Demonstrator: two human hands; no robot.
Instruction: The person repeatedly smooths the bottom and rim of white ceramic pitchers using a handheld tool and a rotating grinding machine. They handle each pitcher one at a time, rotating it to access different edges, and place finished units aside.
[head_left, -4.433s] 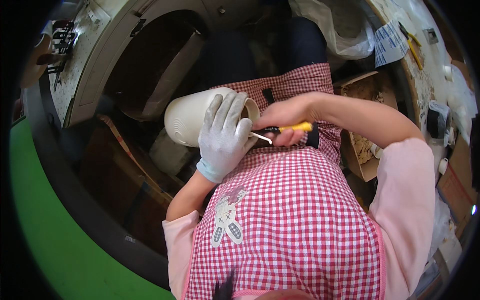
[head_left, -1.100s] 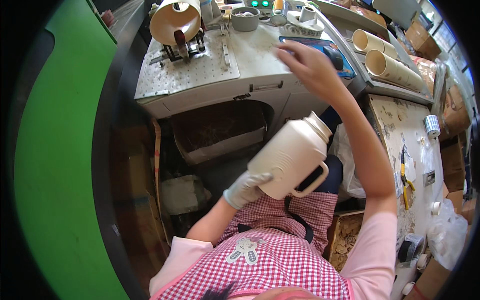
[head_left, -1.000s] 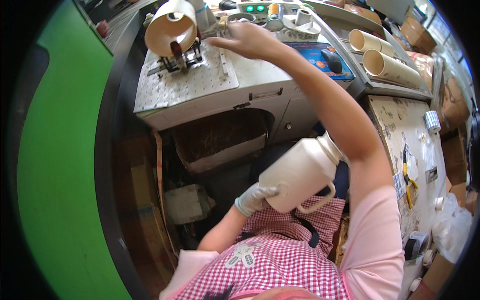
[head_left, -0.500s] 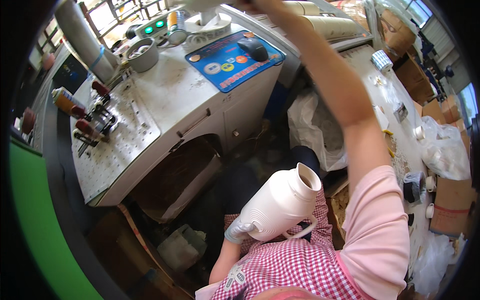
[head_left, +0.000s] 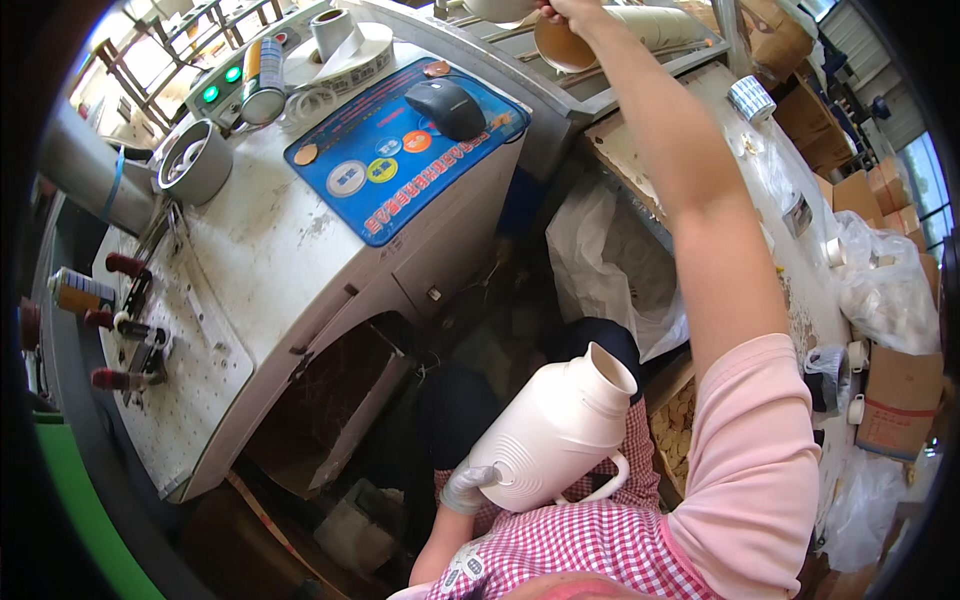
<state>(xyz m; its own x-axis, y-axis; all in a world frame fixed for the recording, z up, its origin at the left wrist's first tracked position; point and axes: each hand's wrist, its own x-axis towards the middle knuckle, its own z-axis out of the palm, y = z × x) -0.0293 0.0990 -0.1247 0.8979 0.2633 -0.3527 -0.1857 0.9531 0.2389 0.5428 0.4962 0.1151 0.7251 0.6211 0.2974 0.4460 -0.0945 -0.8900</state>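
Observation:
A white plastic jug body (head_left: 555, 435) with a side handle lies tilted across my lap, its open neck toward the upper right. My gloved left hand (head_left: 468, 488) is closed round its lower end. At the top edge, my bare right hand (head_left: 568, 10) reaches far out with its fingers closed at a white rounded piece (head_left: 500, 8). That piece is cut off by the picture's edge, so its full shape is hidden. Just below the right hand is a pale cylinder (head_left: 565, 48) with a brownish round end, among others on the far frame.
To the left stands a white bench (head_left: 290, 235) with toggle clamps (head_left: 135, 325), a cup (head_left: 195, 165), a spray can (head_left: 263, 85), tape rolls and a mouse (head_left: 445, 108) on a blue mat (head_left: 400, 160). A plastic bag (head_left: 610, 265) hangs ahead. Another cluttered table (head_left: 745, 170) runs along the right.
My right arm has swung to the right, and the white piece has moved with the hand. The view has shifted, so the bench appears lower and farther left. My left hand keeps the jug.

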